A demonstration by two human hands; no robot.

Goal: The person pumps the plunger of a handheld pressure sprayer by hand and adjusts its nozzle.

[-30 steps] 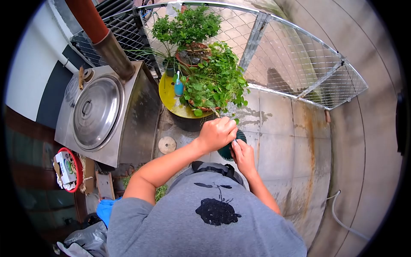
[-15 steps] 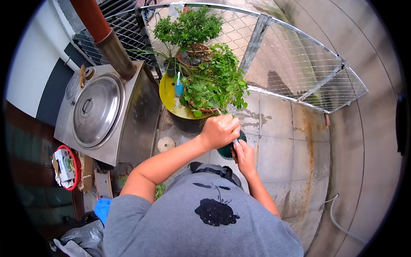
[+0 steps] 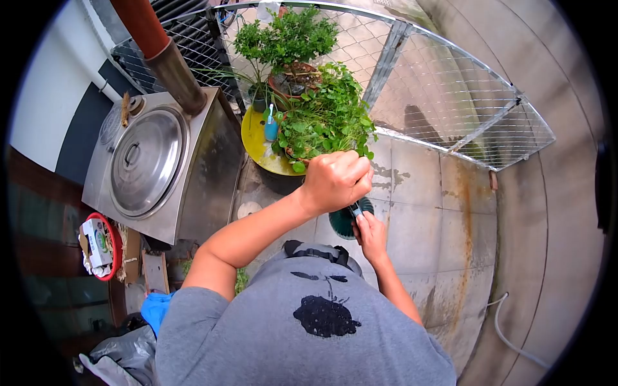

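My left hand (image 3: 336,183) is a closed fist, raised in front of the leafy potted plant (image 3: 322,128); what it grips is hidden. Lower and to its right, my right hand (image 3: 371,235) is wrapped round a small dark tool (image 3: 356,210), whose upper part shows just under the fist. Beneath both hands a dark green ribbed container (image 3: 342,224) is partly covered by them. The plant sits on a round yellow top (image 3: 261,147), beside a blue bottle (image 3: 271,130) and a bushy plant (image 3: 290,38) in a brown pot.
A steel stove (image 3: 206,174) with a round lid (image 3: 147,161) and a pipe (image 3: 175,76) stands at the left. Below it is a red basket (image 3: 116,248). A wire mesh fence (image 3: 444,96) runs behind the plants, and a grey hose (image 3: 505,328) lies at the right.
My left hand has risen and looks larger, now covering the lower edge of the leafy plant. My right hand has shifted slightly right and down, still round the tool.
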